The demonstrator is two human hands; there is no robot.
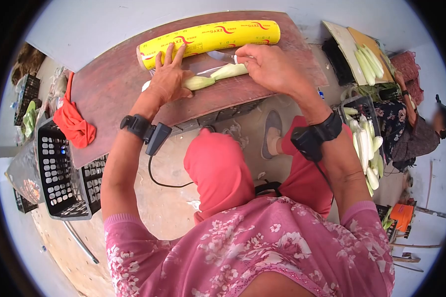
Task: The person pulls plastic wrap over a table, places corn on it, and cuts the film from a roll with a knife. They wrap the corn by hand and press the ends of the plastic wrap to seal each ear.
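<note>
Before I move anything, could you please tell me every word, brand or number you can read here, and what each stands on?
"ZXYG", in red, repeated along the yellow roll on the table.
Smaller characters beside it and the fine print in a box, on the same roll: too small to read.
I can make out no lettering on the black wrist devices.

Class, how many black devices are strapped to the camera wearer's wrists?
2: one device behind the left hand, at the yellow roll; another device behind the right hand, holding the knife.
</note>
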